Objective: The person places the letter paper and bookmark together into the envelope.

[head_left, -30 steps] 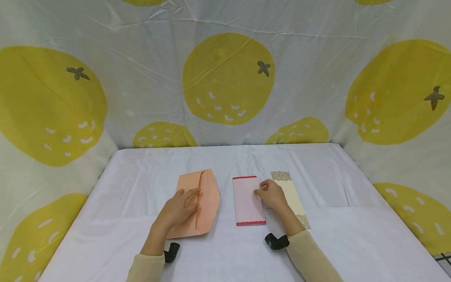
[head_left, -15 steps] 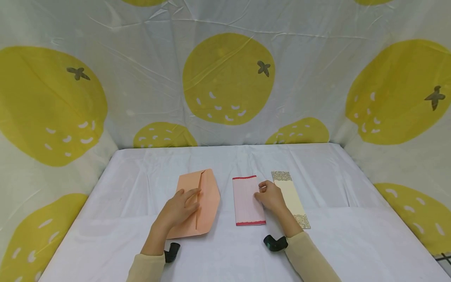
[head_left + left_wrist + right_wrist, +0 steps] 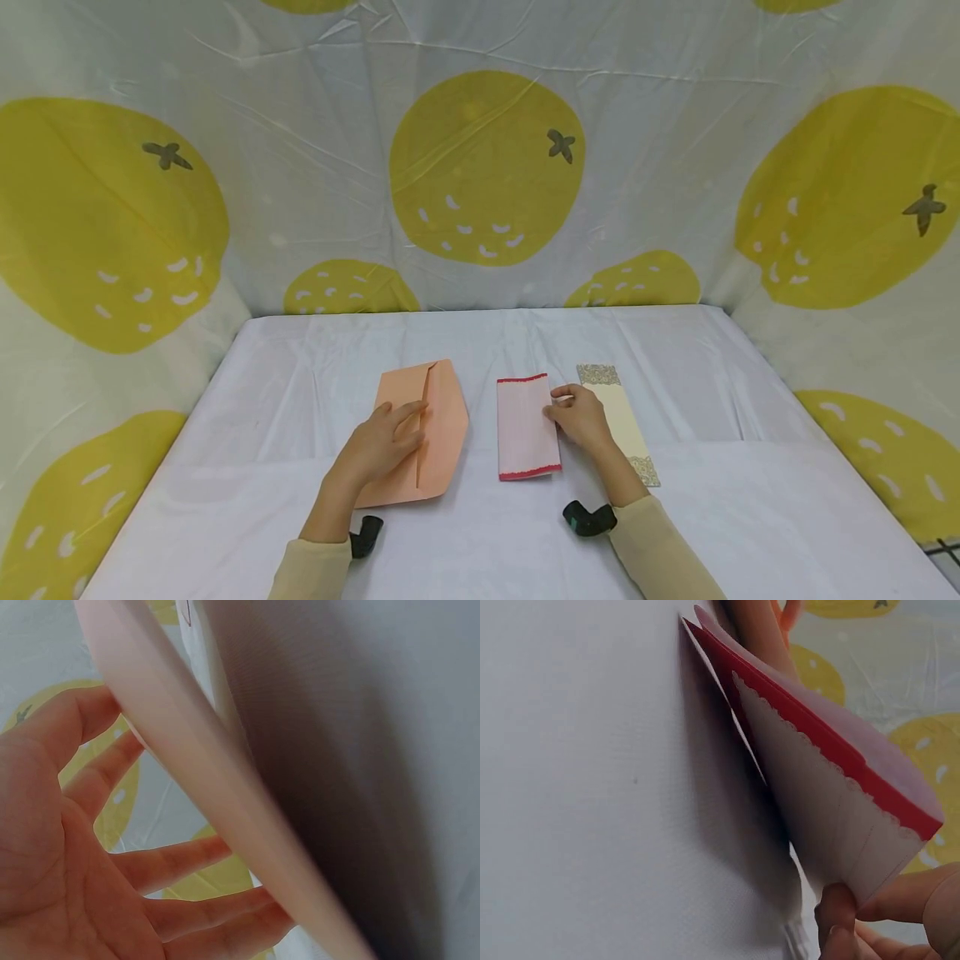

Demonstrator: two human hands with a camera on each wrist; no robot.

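Observation:
A peach envelope (image 3: pixel 444 417) with its flap folded out to the right lies on the left of the table. My left hand (image 3: pixel 384 442) rests on it with fingers spread; the left wrist view shows the fingertips against the envelope's face (image 3: pixel 202 765). Right of it is a folded pink card (image 3: pixel 525 429) with red scalloped bands at top and bottom. My right hand (image 3: pixel 585 419) pinches that card's right edge between thumb and finger. In the right wrist view the card (image 3: pixel 817 787) bends up, its leaves parting along the red band.
A cream card (image 3: pixel 622 417) with glittery gold ends lies just right of my right hand, partly behind the forearm. White cloth covers the table (image 3: pixel 480 542). A lemon-print curtain (image 3: pixel 480 283) stands along the back and both sides.
The pink card's right edge has come up, drawn slightly leftward at the bottom, and some of its inside shows at the lower corner. The left hand and envelope stay still.

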